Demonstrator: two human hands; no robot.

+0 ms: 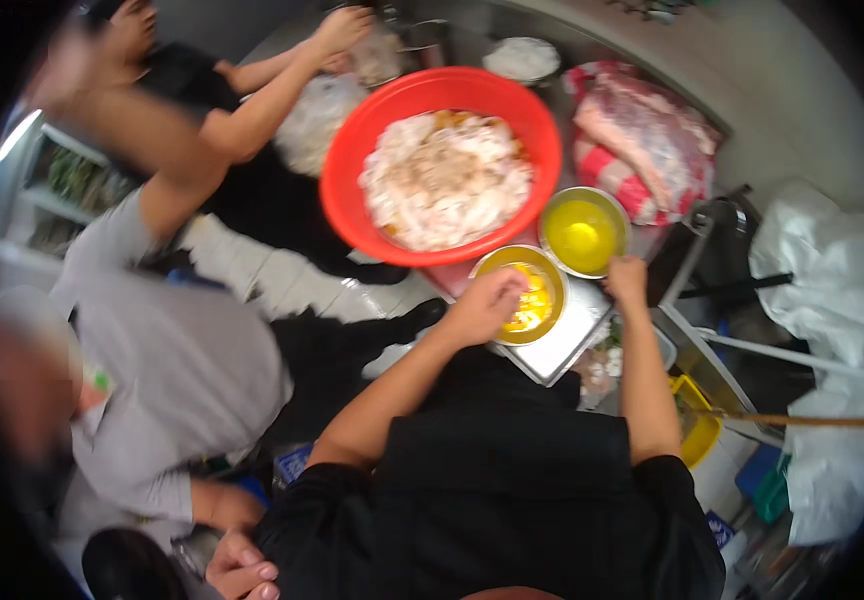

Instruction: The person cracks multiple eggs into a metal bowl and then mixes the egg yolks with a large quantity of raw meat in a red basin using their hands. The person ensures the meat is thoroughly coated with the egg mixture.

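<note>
My left hand is over the near metal bowl, its fingers bent together above the bowl; whether they hold anything is hidden. Several egg yolks lie in that bowl. My right hand grips the rim of a second metal bowl, just behind and to the right. A clear yellow liquid fills part of it. Beyond both bowls stands a large red plastic basin. It holds pale pieces of raw meat, with light brown powder heaped on top.
A large raw meat slab lies on plastic wrapping to the right. Behind the basin is a bowl of white powder. One person in grey is close on my left; another in black handles a plastic bag.
</note>
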